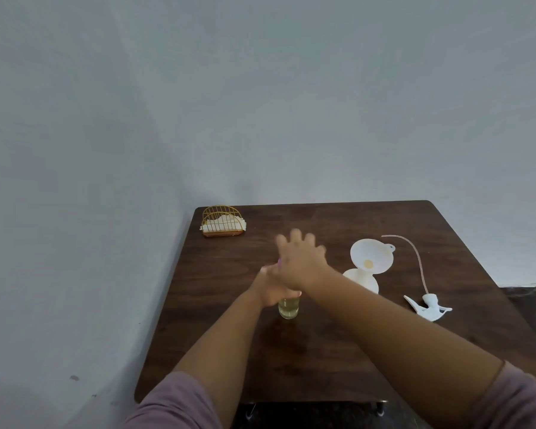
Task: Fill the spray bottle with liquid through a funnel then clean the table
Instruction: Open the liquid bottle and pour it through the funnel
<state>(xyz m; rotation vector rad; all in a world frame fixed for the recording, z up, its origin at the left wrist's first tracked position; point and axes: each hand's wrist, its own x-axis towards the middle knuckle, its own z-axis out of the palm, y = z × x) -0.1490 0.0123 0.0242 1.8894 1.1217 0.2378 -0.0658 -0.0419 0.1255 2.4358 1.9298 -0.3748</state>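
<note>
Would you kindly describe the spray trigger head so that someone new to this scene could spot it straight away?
Start at the dark wooden table against the grey wall and look to its right side, past the white funnel sitting in the white bottle. The spray trigger head lies there on its side, detached. It alone trails a long thin tube curving toward the far edge.

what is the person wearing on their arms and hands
Mauve long sleeves, pushed up so both forearms are bare: the left sleeve and the right sleeve. The left hand and right hand are bare, with no gloves visible.
</note>
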